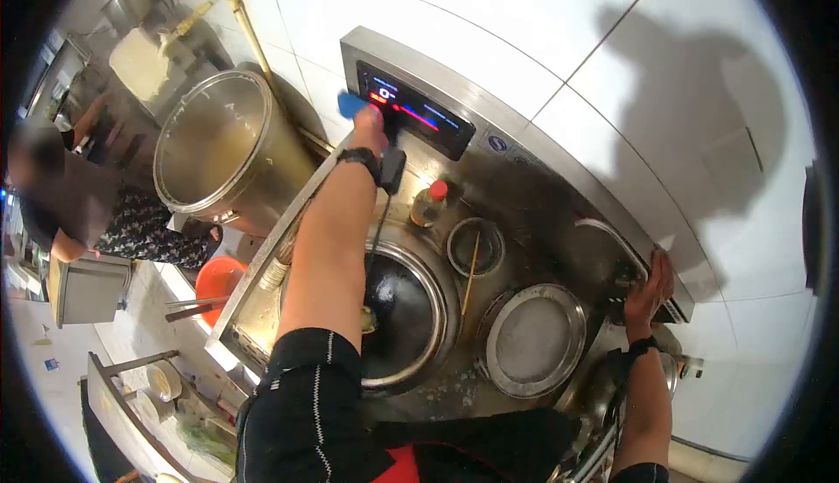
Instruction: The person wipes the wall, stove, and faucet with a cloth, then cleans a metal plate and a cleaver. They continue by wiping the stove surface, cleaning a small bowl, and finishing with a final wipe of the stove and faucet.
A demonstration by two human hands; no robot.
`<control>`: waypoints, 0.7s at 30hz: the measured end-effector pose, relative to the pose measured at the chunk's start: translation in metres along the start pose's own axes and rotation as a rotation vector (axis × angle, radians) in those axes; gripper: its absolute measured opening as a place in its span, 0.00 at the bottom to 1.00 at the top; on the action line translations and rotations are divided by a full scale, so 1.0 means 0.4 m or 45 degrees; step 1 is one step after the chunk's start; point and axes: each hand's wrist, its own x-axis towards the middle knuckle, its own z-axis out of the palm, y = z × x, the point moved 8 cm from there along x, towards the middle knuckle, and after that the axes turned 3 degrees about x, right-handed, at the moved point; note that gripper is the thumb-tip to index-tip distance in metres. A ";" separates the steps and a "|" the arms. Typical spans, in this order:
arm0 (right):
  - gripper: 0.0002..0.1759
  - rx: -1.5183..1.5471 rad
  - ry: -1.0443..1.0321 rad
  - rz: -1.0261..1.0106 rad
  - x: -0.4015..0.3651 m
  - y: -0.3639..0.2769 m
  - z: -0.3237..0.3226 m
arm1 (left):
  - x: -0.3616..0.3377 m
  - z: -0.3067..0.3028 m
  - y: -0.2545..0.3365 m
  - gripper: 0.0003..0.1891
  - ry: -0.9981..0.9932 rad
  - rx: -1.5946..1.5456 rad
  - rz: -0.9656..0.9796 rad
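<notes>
My left hand (369, 126) is raised to the lit control panel (428, 125) on the steel back of the cooking counter. A small blue cloth (351, 104) sticks out from its fingers against the panel's left end. My right hand (649, 295) rests with fingers stretched out at the right end of the steel back ledge (577, 173). Below my left forearm lies a dark wok (398, 295) in a round steel ring, partly hidden by the arm. A red-capped bottle (428, 207) stands between the panel and a small round bowl (476, 247), which has a wooden stick (472, 275) across it.
A round steel pan (536, 340) of whitish content sits right of the wok. Left of the counter stand a tall steel pot (288, 146) and an orange bucket (214, 284). Another person (74, 194) is at far left, near a shelf (131, 413) with containers. White tiles rise behind.
</notes>
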 end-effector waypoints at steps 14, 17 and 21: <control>0.36 -0.014 -0.096 -0.005 -0.007 0.014 0.021 | -0.114 -0.450 0.090 0.11 0.781 -0.117 0.052; 0.36 0.009 -0.023 -0.048 0.001 -0.007 0.001 | -0.102 -0.387 0.062 0.11 0.759 -0.148 0.033; 0.36 -0.055 -0.022 -0.024 -0.001 -0.012 0.000 | -0.033 -0.123 -0.035 0.12 0.392 -0.330 -0.110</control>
